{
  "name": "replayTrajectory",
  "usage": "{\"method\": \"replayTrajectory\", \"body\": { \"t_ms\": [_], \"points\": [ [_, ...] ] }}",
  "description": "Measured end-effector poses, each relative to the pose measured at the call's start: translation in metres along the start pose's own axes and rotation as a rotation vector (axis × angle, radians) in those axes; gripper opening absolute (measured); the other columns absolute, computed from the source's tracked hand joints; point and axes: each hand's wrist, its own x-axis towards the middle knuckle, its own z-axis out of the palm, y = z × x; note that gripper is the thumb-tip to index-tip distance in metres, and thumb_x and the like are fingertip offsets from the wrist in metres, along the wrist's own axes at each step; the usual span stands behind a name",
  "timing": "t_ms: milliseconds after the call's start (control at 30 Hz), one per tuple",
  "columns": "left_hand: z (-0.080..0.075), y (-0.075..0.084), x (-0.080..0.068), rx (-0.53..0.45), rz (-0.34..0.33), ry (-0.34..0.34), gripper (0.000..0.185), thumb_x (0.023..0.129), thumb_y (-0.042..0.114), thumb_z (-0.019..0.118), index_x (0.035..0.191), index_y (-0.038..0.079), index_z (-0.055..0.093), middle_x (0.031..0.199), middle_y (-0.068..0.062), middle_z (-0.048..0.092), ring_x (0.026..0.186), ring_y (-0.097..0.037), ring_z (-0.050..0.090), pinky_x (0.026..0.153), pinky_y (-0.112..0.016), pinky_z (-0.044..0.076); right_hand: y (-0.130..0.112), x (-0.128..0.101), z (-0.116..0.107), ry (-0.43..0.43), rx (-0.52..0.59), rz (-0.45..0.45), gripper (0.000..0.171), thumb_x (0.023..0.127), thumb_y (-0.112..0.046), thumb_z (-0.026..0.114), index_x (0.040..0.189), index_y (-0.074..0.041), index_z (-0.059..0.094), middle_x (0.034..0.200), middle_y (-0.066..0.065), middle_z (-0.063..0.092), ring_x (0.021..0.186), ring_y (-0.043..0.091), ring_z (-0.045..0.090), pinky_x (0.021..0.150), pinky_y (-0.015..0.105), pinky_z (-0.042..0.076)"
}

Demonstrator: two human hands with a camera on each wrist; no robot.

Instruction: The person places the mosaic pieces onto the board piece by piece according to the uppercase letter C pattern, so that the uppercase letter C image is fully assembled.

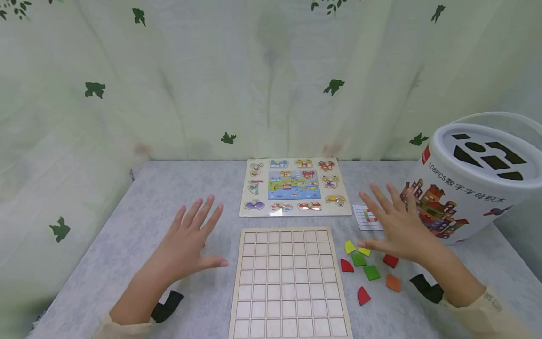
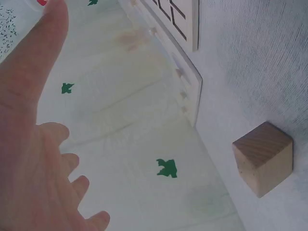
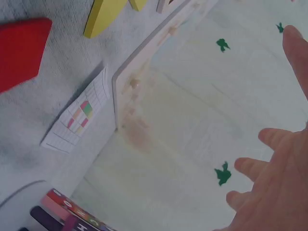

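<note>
My left hand (image 1: 186,242) hovers over the table left of a wooden grid board (image 1: 288,278), fingers spread and holding nothing. In the left wrist view a plain wooden cube (image 2: 264,159) sits on the table; the left hand mostly hides it in the head view. Fingers also spread, my right hand (image 1: 398,228) is held above the table on the right, with nothing in it. Near it lie flat coloured pieces: yellow quarter-rounds (image 1: 349,247), green squares (image 1: 372,272), red pieces (image 1: 363,296) and an orange square (image 1: 393,283). The grid's cells hold no pieces.
A knobbed picture puzzle board (image 1: 254,207) lies behind the grid. Beside it is a small printed card (image 1: 366,217), partly covered by the right hand. A large white block bucket (image 1: 478,207) stands at the right. A leaf-patterned curtain (image 1: 271,94) hangs behind the table.
</note>
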Motion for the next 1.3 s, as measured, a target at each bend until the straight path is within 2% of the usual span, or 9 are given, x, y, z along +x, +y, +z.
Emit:
{"method": "replayTrajectory", "body": {
  "t_ms": [100, 233, 367, 533, 633, 733, 867, 1000, 1300],
  "points": [
    [0.006, 0.003, -0.003, -0.046, 0.018, 0.037, 0.11, 0.069, 0.073, 0.052, 0.145, 0.011, 0.004, 0.149, -0.013, 0.0, 0.133, -0.033, 0.005, 0.102, -0.053, 0.012, -0.001, -0.002, 0.003, 0.01, 0.109, -0.014, 0.104, 0.07, -0.058, 0.066, 0.146, -0.02, 0.006, 0.149, 0.014, 0.004, 0.132, 0.037, -0.01, 0.098, 0.059, -0.01],
    [0.02, 0.012, -0.008, -0.162, 0.035, 0.112, 0.109, 0.07, 0.069, 0.056, 0.145, 0.007, 0.006, 0.149, -0.013, 0.003, 0.132, -0.034, 0.011, 0.098, -0.054, 0.02, -0.003, -0.006, 0.012, 0.002, 0.26, -0.024, 0.098, 0.072, -0.048, 0.07, 0.145, -0.016, 0.014, 0.147, 0.017, 0.012, 0.132, 0.038, -0.003, 0.101, 0.056, -0.006],
    [0.038, 0.022, -0.015, -0.291, 0.01, 0.151, 0.111, 0.069, 0.063, 0.063, 0.144, 0.005, 0.006, 0.149, -0.012, 0.007, 0.132, -0.031, 0.015, 0.098, -0.051, 0.025, -0.006, -0.009, 0.023, -0.036, 0.368, -0.004, 0.093, 0.074, -0.043, 0.071, 0.144, -0.014, 0.018, 0.145, 0.017, 0.019, 0.131, 0.039, 0.008, 0.101, 0.058, 0.006],
    [0.056, 0.035, -0.018, -0.508, -0.079, 0.065, 0.108, 0.071, 0.051, 0.07, 0.145, 0.008, 0.003, 0.149, -0.011, 0.009, 0.133, -0.028, 0.015, 0.101, -0.047, 0.024, -0.011, -0.012, 0.037, -0.097, 0.524, 0.028, 0.084, 0.078, -0.041, 0.068, 0.142, -0.011, 0.025, 0.142, 0.013, 0.03, 0.127, 0.035, 0.025, 0.096, 0.056, 0.026],
    [0.064, 0.04, -0.019, -0.652, -0.136, -0.007, 0.103, 0.073, 0.045, 0.071, 0.145, 0.008, 0.007, 0.148, -0.011, 0.011, 0.132, -0.029, 0.014, 0.102, -0.049, 0.021, -0.012, -0.012, 0.047, -0.131, 0.616, 0.04, 0.075, 0.08, -0.037, 0.066, 0.139, -0.008, 0.031, 0.139, 0.013, 0.035, 0.125, 0.034, 0.031, 0.095, 0.054, 0.03],
    [0.073, 0.042, -0.021, -0.748, -0.185, -0.067, 0.097, 0.075, 0.043, 0.069, 0.144, 0.007, 0.012, 0.147, -0.012, 0.015, 0.132, -0.03, 0.015, 0.102, -0.05, 0.019, -0.011, -0.011, 0.056, -0.166, 0.703, 0.068, 0.063, 0.082, -0.03, 0.066, 0.135, -0.008, 0.039, 0.134, 0.012, 0.041, 0.12, 0.033, 0.039, 0.092, 0.052, 0.035],
    [0.082, 0.043, -0.023, -0.787, -0.204, -0.102, 0.09, 0.077, 0.045, 0.066, 0.143, 0.004, 0.02, 0.144, -0.015, 0.024, 0.131, -0.033, 0.018, 0.102, -0.051, 0.019, -0.008, -0.011, 0.067, -0.191, 0.793, 0.11, 0.047, 0.084, -0.02, 0.064, 0.128, -0.01, 0.049, 0.127, 0.008, 0.05, 0.111, 0.028, 0.048, 0.089, 0.047, 0.04],
    [0.086, 0.042, -0.024, -0.785, -0.192, -0.106, 0.084, 0.078, 0.046, 0.064, 0.141, 0.004, 0.026, 0.142, -0.013, 0.028, 0.13, -0.033, 0.02, 0.1, -0.052, 0.022, -0.004, -0.009, 0.075, -0.176, 0.834, 0.116, 0.037, 0.086, -0.013, 0.062, 0.122, -0.01, 0.055, 0.122, 0.004, 0.054, 0.113, 0.023, 0.048, 0.093, 0.044, 0.037],
    [0.087, 0.039, -0.025, -0.82, -0.19, -0.147, 0.086, 0.077, 0.045, 0.066, 0.141, 0.005, 0.026, 0.145, -0.011, 0.023, 0.131, -0.031, 0.017, 0.1, -0.052, 0.022, -0.002, -0.005, 0.084, -0.158, 0.799, 0.115, 0.024, 0.085, -0.018, 0.063, 0.109, -0.017, 0.065, 0.113, 0.0, 0.054, 0.106, 0.02, 0.048, 0.09, 0.044, 0.039]
  ]
}}
